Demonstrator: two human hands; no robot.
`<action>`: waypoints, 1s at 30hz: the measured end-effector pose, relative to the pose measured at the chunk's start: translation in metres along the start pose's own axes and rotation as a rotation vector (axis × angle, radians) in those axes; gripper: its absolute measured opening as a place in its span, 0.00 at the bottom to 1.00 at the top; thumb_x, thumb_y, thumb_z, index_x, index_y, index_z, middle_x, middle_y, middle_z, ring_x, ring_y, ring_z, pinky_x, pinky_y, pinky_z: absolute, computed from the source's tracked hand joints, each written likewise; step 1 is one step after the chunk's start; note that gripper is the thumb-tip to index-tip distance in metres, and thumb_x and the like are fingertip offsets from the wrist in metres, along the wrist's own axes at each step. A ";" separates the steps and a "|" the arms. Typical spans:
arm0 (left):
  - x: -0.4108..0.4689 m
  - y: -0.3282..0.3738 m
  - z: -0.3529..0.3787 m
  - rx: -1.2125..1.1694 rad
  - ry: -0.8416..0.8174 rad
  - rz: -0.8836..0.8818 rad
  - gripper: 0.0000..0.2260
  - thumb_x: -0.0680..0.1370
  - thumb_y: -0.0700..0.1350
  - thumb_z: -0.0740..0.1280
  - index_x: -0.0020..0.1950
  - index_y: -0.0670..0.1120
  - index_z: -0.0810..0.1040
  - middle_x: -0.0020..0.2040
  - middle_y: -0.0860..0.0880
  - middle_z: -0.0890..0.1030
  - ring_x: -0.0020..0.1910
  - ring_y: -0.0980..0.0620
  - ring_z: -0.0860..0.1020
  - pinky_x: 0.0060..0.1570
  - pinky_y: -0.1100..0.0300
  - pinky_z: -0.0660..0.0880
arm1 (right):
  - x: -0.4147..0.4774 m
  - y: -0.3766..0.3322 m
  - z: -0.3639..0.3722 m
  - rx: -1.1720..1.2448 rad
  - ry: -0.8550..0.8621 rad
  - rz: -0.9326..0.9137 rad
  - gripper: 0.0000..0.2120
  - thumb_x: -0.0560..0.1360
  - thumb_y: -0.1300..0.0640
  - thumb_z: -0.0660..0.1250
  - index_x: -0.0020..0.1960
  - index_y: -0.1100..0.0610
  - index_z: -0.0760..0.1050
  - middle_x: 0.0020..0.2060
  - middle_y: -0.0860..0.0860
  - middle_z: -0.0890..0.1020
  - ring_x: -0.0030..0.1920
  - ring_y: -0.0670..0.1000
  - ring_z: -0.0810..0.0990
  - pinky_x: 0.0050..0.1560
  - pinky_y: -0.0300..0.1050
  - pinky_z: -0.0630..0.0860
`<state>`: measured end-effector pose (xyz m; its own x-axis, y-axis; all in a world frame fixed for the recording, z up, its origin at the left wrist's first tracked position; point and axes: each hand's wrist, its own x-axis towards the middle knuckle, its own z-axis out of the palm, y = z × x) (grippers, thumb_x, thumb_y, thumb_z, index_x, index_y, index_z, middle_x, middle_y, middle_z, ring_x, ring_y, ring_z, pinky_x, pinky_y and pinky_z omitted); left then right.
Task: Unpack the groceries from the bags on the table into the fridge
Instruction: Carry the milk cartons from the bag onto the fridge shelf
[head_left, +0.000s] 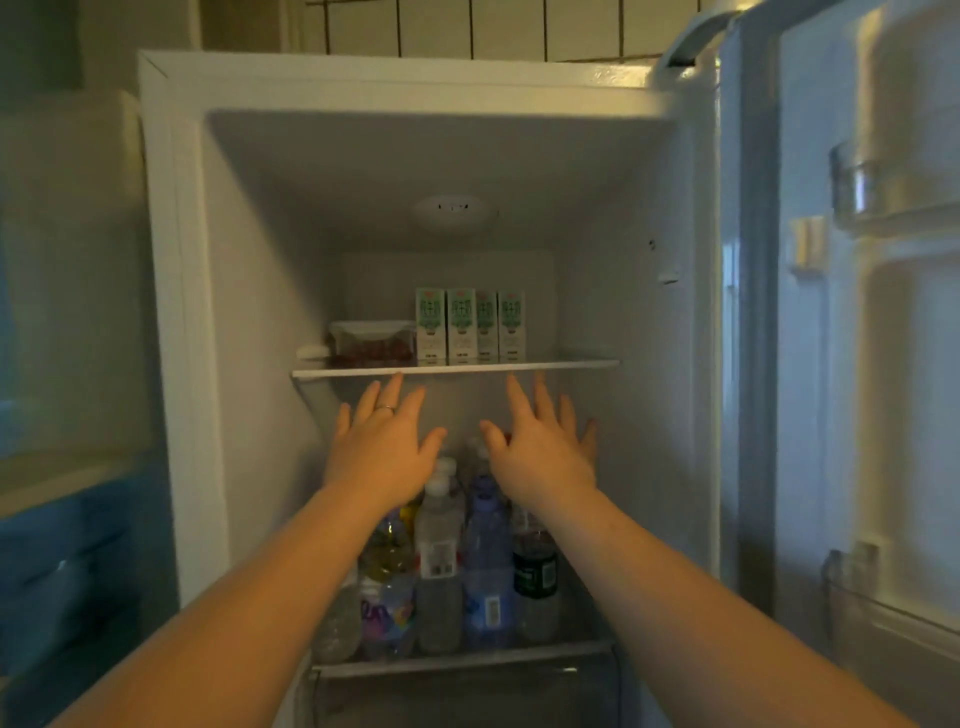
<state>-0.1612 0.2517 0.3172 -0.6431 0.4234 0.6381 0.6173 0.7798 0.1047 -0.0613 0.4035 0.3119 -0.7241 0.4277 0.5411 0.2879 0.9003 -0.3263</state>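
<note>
The white fridge (176, 291) stands open in front of me. On its upper glass shelf (571, 364) stand several green-and-white milk cartons (470, 325), with a clear lidded box (371, 340) of red food to their left. The shelf below holds several water and drink bottles (488, 561), packed close together. My left hand (382, 449) and my right hand (543, 452) are both stretched into the fridge just under the glass shelf, above the bottle caps. Fingers are spread on both, and neither holds anything.
The fridge door (857, 364) is swung open on the right, with a clear door bin (883, 192) near the top and another low down. A drawer front (457, 691) lies beneath the bottles. A blue cabinet (78, 571) stands on the left.
</note>
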 end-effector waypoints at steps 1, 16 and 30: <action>-0.015 0.003 -0.001 -0.002 -0.025 -0.019 0.30 0.82 0.63 0.53 0.82 0.54 0.51 0.83 0.49 0.48 0.81 0.46 0.46 0.78 0.41 0.48 | -0.013 0.002 -0.001 -0.004 -0.003 -0.005 0.32 0.82 0.36 0.47 0.81 0.44 0.40 0.81 0.49 0.43 0.80 0.58 0.41 0.75 0.68 0.41; -0.244 0.035 -0.043 0.049 -0.139 -0.218 0.31 0.80 0.68 0.45 0.81 0.61 0.41 0.82 0.52 0.40 0.80 0.47 0.37 0.76 0.40 0.38 | -0.202 0.010 -0.020 0.256 -0.117 -0.107 0.31 0.81 0.35 0.51 0.80 0.41 0.46 0.81 0.45 0.47 0.80 0.56 0.42 0.75 0.68 0.42; -0.510 0.108 -0.049 -0.094 -0.407 -0.418 0.33 0.76 0.70 0.42 0.81 0.61 0.44 0.82 0.54 0.41 0.81 0.49 0.39 0.78 0.41 0.40 | -0.463 0.062 -0.018 0.399 -0.373 -0.130 0.30 0.81 0.38 0.53 0.80 0.42 0.50 0.80 0.43 0.53 0.80 0.52 0.47 0.77 0.62 0.43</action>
<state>0.2556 0.0970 0.0408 -0.9511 0.2461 0.1864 0.2995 0.8822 0.3633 0.3033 0.2627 0.0546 -0.9314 0.1921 0.3093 -0.0259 0.8124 -0.5825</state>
